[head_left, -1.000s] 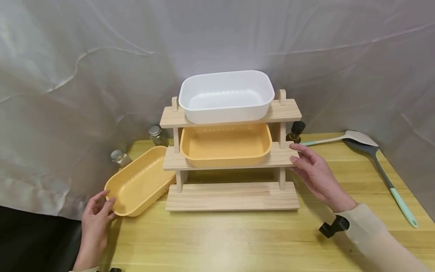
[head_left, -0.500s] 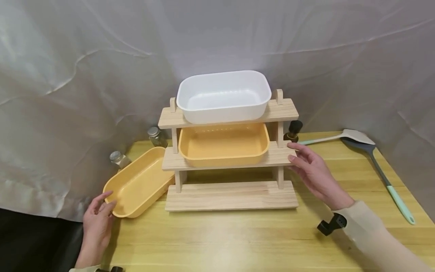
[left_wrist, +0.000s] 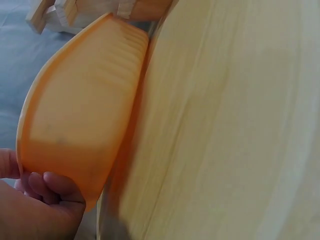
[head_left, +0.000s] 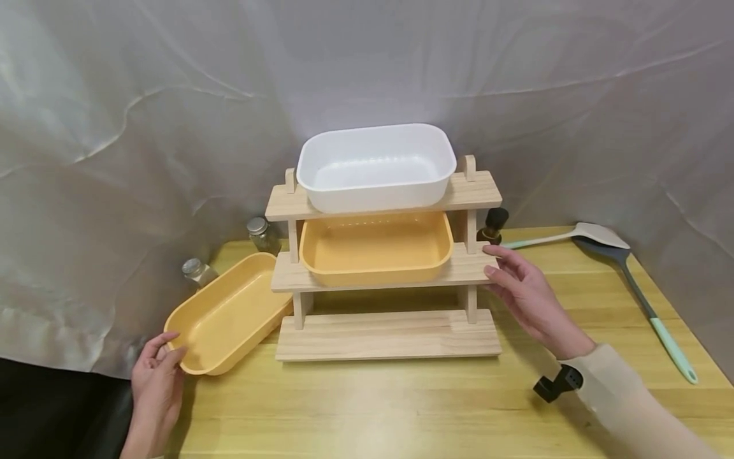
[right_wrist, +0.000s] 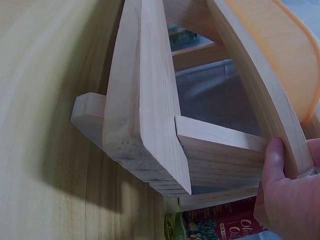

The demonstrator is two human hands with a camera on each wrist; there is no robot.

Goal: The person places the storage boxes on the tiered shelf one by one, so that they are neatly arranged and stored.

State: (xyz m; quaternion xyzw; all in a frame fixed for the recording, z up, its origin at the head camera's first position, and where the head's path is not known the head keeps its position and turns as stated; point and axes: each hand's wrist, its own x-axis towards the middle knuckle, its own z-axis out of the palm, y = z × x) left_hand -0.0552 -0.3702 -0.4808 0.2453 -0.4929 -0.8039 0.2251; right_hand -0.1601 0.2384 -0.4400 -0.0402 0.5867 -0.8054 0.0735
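Observation:
My left hand [head_left: 153,389] pinches the near-left rim of a yellow plastic bin [head_left: 226,319], thumb inside and fingers outside in the head view. That bin is tilted against the left side of a three-tier wooden rack [head_left: 390,335]. My right hand [head_left: 533,299] grips the right end of the middle shelf [head_left: 473,264], its thumb [right_wrist: 273,160] on the board in the right wrist view. Another yellow bin [head_left: 375,275] sits on this shelf, and a white bin [head_left: 378,199] sits on the top one. All three bins look empty.
Two glass jars [head_left: 197,271] with metal lids stand behind the left bin. A black-capped bottle [head_left: 496,220] is behind the rack's right side; an olive oil label [right_wrist: 215,220] shows in the right wrist view. A white spatula [head_left: 599,234] and grey spatula [head_left: 633,280] lie at right.
The left hand and its yellow bin have shifted slightly left, away from the rack. The right hand stays on the middle shelf. The head view has moved a little.

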